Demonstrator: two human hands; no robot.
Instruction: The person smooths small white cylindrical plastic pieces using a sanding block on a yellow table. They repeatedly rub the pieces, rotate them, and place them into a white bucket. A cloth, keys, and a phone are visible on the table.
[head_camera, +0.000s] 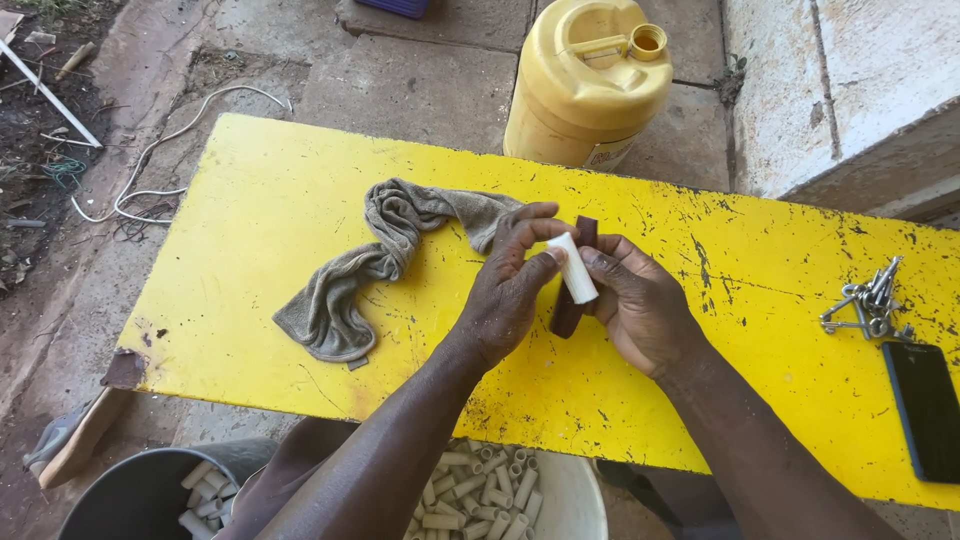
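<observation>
My left hand pinches a short white plastic tube between thumb and fingers, above the middle of a yellow painted board. My right hand holds a dark brown strip, which lies against the tube and runs down behind it. Both hands meet over the board's centre. A crumpled grey rag lies on the board just left of my left hand.
A yellow jerrycan stands behind the board. A bunch of metal keys and a black phone lie at the right end. Below the near edge are a white bucket and a grey bucket, both holding several short tubes. White cable lies on the ground at left.
</observation>
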